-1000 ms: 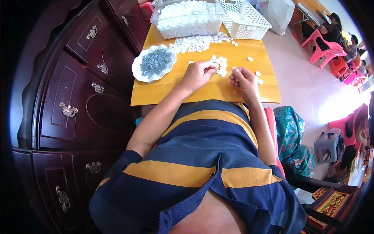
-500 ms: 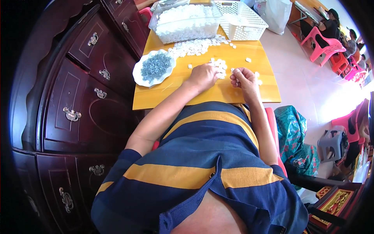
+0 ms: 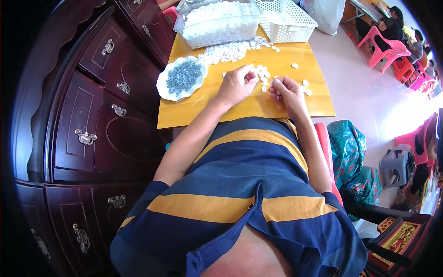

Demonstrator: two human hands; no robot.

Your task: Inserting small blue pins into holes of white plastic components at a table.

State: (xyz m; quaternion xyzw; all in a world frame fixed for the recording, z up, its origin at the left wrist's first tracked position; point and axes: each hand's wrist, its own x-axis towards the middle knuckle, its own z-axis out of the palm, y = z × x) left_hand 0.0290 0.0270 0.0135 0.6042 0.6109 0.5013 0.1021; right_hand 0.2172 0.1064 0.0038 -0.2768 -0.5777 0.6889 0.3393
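On the yellow wooden table, my left hand (image 3: 237, 86) is held with curled fingers and the thumb near the fingertips; whatever it may hold is too small to make out. My right hand (image 3: 288, 91) pinches a small white piece (image 3: 275, 78) between thumb and forefinger. Between the hands and just beyond them lie several small white plastic pieces (image 3: 263, 74), some round, some squarish. A few round white pieces (image 3: 307, 92) rest right of my right hand. Left of my left hand stands a white scalloped dish (image 3: 163, 87) heaped with thin blue-grey clear bits (image 3: 183, 76).
A clear plastic bin (image 3: 221, 40) full of white pieces stands at the table's back, with loose clear pieces (image 3: 228, 53) spread before it. Beside it is a white perforated basket (image 3: 295, 34). Dark wooden drawers (image 3: 87, 115) line the left; a green bag (image 3: 348, 147) sits right.
My left hand has drawn back left, off the white pieces, which now show more spread out. The right hand stays in nearly the same place, still pinching.
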